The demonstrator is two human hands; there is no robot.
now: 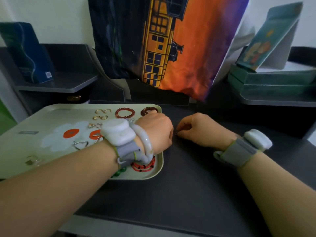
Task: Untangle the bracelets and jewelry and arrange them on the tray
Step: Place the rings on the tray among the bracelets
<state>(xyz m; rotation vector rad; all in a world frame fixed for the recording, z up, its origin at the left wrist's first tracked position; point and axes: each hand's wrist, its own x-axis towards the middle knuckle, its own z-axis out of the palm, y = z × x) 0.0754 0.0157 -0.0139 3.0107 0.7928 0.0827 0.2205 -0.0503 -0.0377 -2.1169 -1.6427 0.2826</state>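
Between the two hands a tiny dark piece [176, 133] sits just above the black desk mat [188, 177]; the right hand [198, 129] has its fingers curled in toward it and seems to pinch it, while the left hand [156, 132] is curled knuckles-up beside it, its fingertips hidden, so whether it shares the hold I cannot tell. The piece is too small to name. Just left of the hands lies the pale tray [42, 120], printed with a flower, and most of the work looks done there: two red bead bracelets [125, 113] at the far edge, gold ear cuffs [103, 111] in pairs beside them, a silver heart ring [80, 144] nearer, a coral string bracelet [143, 165] and a green piece [119, 172] at the near corner. No tangle remains on the mat, so I judge this small item among the last to be placed.
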